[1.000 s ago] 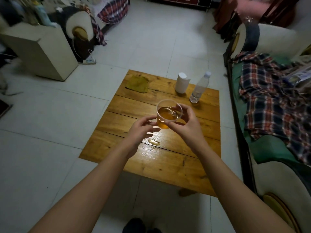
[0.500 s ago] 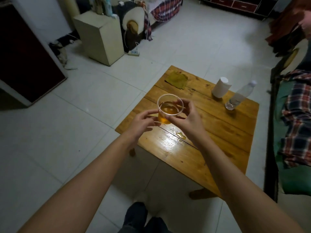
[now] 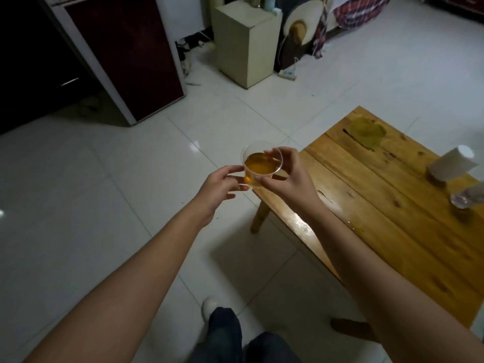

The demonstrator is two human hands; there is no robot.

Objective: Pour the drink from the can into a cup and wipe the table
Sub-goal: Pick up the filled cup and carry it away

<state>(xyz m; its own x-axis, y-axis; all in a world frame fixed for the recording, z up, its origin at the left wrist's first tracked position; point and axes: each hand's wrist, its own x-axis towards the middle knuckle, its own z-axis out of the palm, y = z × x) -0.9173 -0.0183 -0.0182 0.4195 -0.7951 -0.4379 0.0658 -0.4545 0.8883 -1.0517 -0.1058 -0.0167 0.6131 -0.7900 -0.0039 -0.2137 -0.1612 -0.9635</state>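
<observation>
Standing on a pale tiled floor (image 3: 110, 184), a person looks down at their two bare forearms reaching forward. To the right is a low wooden worktop (image 3: 379, 205) made of planks. On its far part lies a flat olive-green cloth (image 3: 366, 132). Near the right edge of the view stands a white cylinder-shaped container (image 3: 451, 163), and just beside it the base of a clear plastic bottle (image 3: 468, 197) shows, mostly cut off by the frame. A small shiny wet patch (image 3: 327, 199) sits on the near planks, partly hidden behind the right wrist. Farther back are a dark red cabinet (image 3: 125, 56), a cream box-shaped stand (image 3: 243, 40) and a white power strip (image 3: 287, 73) on the floor.

A clear plastic cup (image 3: 262, 166), about half full of amber drink, is held upright in the air beyond the worktop's near-left corner, above the floor. The right hand (image 3: 285, 176) has its fingers curled around the cup, thumb at the near side and fingertips on the far rim. The left hand (image 3: 220, 187) is loosely open, its fingertips touching the cup's lower left side. Nothing stands between the hands and the cup.
</observation>
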